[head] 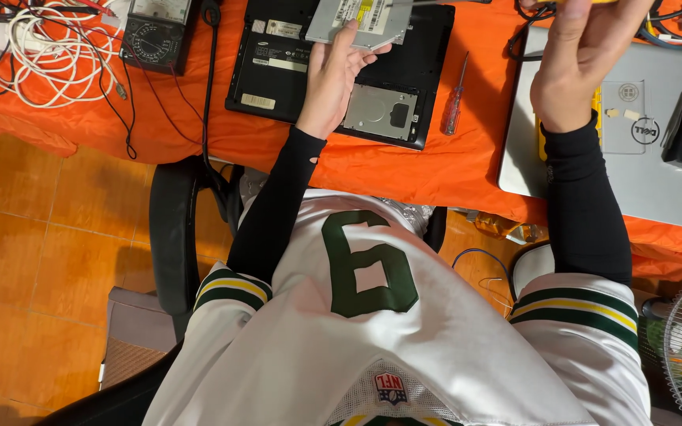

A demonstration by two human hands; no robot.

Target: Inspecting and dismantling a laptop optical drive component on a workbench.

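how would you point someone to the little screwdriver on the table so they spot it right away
Start at the orange cloth covering the table, then find the opened black laptop lying bottom-up. Just off its right edge, before the silver laptop, lies the screwdriver: slim, with a clear red handle, the only hand tool lying there.

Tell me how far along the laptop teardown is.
Done: the black laptop lies bottom up on the orange cloth with a cover off, its silver hard drive exposed. In hand: the left hand holds the slim grey optical drive above it; the right hand is raised, grasping something yellow cut off by the frame edge. Left: the hard drive sits in its bay; the red-handled screwdriver lies unused.
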